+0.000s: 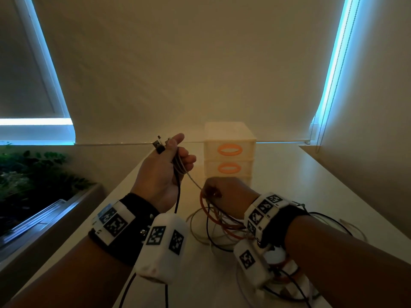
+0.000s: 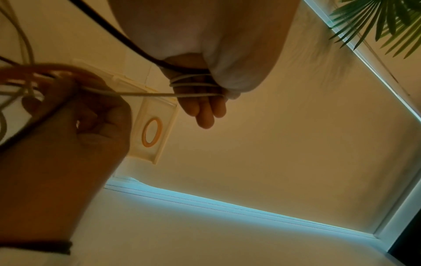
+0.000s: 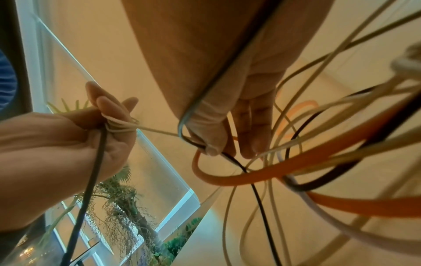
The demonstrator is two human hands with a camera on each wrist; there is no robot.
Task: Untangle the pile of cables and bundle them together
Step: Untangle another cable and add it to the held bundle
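Both forearms bare, no sleeves. Left hand [image 1: 164, 172] and right hand [image 1: 226, 192] ungloved, no rings seen. Each wrist wears a wide black strap w/ white boxy modules on it — flat faces printed w/ black-and-white square fiducial markers. Left strap [image 1: 131, 230]: one slab on top, one rounded white housing [image 1: 162, 243] toward the inner side, two markers showing; a small metal stud betw. them. Right strap [image 1: 280, 227]: curved row of marker tiles — plus a white housing [image 1: 251, 261] below, thin wires at its edge.
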